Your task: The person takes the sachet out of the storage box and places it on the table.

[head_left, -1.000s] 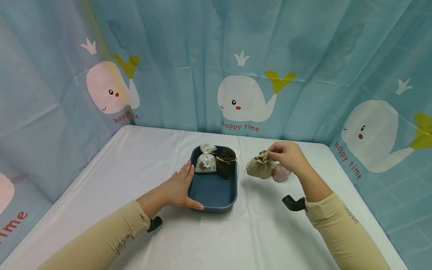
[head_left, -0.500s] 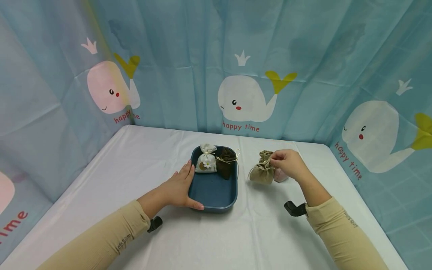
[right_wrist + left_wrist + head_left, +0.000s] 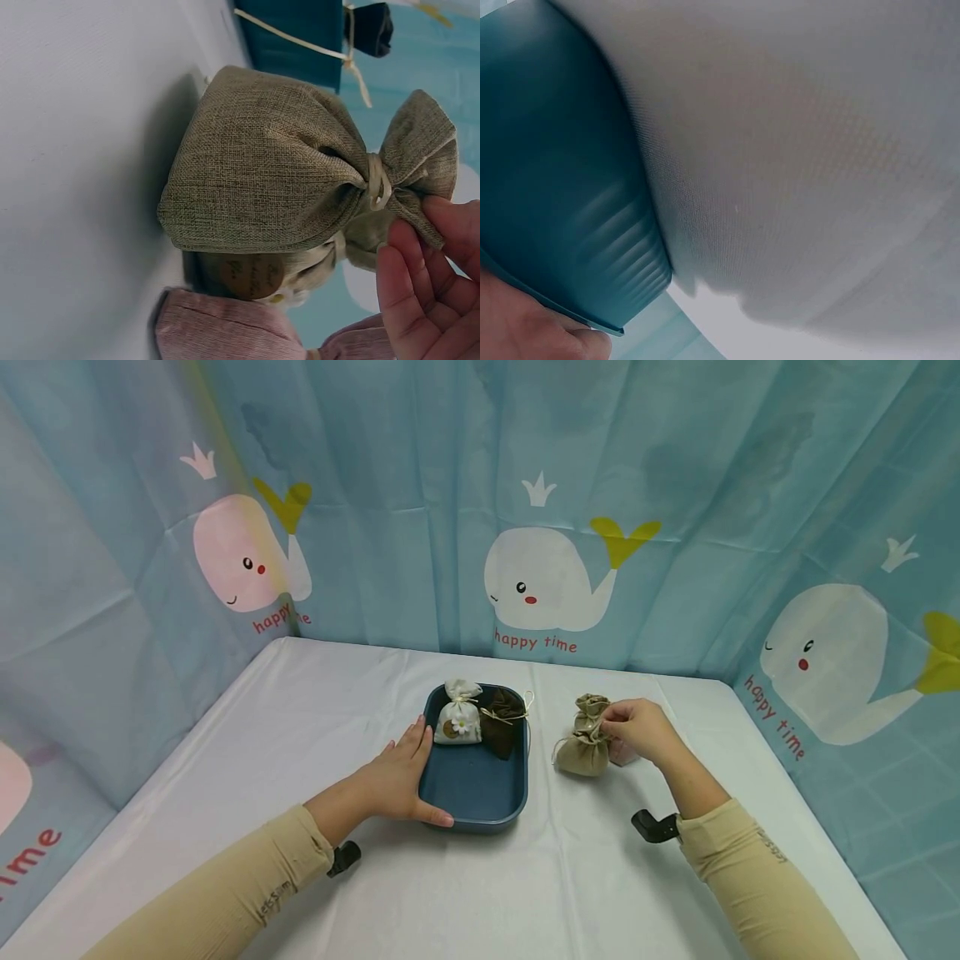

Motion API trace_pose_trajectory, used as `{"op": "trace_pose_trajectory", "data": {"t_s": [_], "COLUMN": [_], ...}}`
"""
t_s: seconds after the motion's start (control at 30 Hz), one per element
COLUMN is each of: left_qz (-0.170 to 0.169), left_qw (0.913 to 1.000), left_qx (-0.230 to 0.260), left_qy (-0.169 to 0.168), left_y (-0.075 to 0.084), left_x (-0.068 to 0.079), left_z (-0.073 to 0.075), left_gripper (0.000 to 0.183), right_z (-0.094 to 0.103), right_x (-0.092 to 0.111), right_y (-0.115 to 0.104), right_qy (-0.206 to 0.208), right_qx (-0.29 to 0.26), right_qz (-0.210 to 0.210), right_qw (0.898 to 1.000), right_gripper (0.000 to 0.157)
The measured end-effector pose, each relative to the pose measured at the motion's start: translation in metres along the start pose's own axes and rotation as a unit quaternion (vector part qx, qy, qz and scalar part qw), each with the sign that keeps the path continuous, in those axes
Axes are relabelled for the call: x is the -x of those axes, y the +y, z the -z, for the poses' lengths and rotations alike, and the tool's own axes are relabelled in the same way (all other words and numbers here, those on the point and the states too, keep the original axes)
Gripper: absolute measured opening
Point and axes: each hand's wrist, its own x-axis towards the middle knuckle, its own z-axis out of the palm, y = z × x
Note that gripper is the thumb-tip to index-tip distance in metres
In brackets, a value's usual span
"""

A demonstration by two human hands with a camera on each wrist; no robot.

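My left hand rests along the near-left side of a dark blue tray, fingers straight and thumb at the front rim. Inside the tray, at the back, are a white drawstring pouch with a daisy and a dark brown pouch. To the tray's right, my right hand pinches the gathered top of an olive-tan drawstring pouch. Whether its base touches the table cannot be told. Behind it, partly hidden, are a pink pouch and a pouch with a round brown label.
A white cloth covers the table. Blue curtains with printed whales stand along the back and sides. A cord from the brown pouch hangs over the tray's right rim. A black wrist mount sticks out below the right hand.
My right hand has shifted slightly toward me, and the olive-tan pouch has gone from tilted to more upright and lower. The left hand and the tray have stayed in place.
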Motion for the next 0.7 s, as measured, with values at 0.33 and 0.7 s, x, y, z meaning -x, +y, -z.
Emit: {"op": "trace_pose_trajectory", "data": {"t_s": [0.33, 0.7], "left_qz": [-0.002, 0.0], "left_qw": [1.0, 1.0], "left_qx": [-0.003, -0.002], "left_qy": [0.0, -0.004], "left_y": [-0.0003, -0.0007], "left_x": [0.0, -0.0003], "left_z": [0.0004, 0.0002], "left_gripper": [0.139, 0.14], "right_z": [-0.0036, -0.006], "right_x": [-0.002, -0.0073], "right_y": [0.0015, 0.0101], "right_qy": [-0.018, -0.032], "right_qx": [-0.009, -0.004], "right_qz": [-0.021, -0.021], "right_qw": [1.0, 0.999], "right_gripper": [0.012, 0.013]}}
